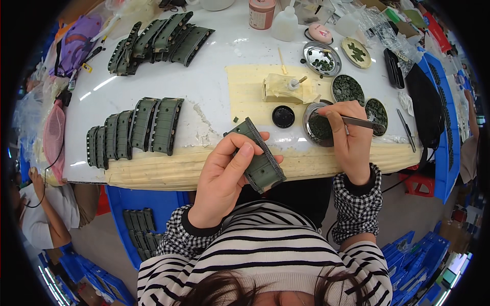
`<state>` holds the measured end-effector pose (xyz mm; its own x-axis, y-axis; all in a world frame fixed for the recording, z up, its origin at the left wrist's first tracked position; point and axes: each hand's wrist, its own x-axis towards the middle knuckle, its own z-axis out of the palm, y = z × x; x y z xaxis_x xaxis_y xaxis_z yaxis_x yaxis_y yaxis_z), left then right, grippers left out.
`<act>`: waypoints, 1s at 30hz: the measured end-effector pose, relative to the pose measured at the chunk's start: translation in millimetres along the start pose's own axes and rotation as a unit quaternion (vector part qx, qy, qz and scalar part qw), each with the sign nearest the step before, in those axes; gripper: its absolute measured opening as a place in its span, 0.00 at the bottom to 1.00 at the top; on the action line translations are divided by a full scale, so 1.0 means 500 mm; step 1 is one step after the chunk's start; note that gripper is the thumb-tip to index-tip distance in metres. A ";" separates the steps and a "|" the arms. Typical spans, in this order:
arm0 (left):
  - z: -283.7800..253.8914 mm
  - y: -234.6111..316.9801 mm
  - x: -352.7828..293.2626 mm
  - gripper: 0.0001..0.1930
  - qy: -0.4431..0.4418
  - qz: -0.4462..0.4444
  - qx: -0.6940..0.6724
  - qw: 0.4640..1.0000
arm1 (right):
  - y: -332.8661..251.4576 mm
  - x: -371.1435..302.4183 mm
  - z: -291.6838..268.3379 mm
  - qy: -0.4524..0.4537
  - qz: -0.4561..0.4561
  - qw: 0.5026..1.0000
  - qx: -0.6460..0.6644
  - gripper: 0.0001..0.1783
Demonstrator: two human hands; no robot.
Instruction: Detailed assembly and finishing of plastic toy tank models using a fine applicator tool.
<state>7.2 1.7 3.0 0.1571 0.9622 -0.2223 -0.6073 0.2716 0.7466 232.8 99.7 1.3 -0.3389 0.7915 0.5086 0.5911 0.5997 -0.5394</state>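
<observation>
My left hand grips a dark green, ribbed plastic panel, tilted over the table's front edge with the thumb across its face. Pinched in my right hand is a pair of metal tweezers. Their tips point left, over a round metal tin of small dark green pieces; whether they grip a piece cannot be made out. Between the hands, a small round black dish sits on the yellowish paper. A tape-covered block with a small white-topped container in it stands just behind.
Similar green panels stand in a row at the left, with another group farther back. More tins of green pieces lie at the right, near a dark pen-like tool. Behind are a white squeeze bottle and a pink canister.
</observation>
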 end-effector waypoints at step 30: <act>0.005 -0.032 0.015 0.13 -0.028 0.117 0.109 0.987 | -0.146 -0.018 0.011 -0.071 -0.027 0.959 0.272 0.10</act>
<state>20.2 4.6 -9.2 0.0797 0.9968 0.0024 -0.4517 0.0339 0.8915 188.6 49.4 32.6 -0.4770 0.7428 0.4698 0.1135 0.5821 -0.8052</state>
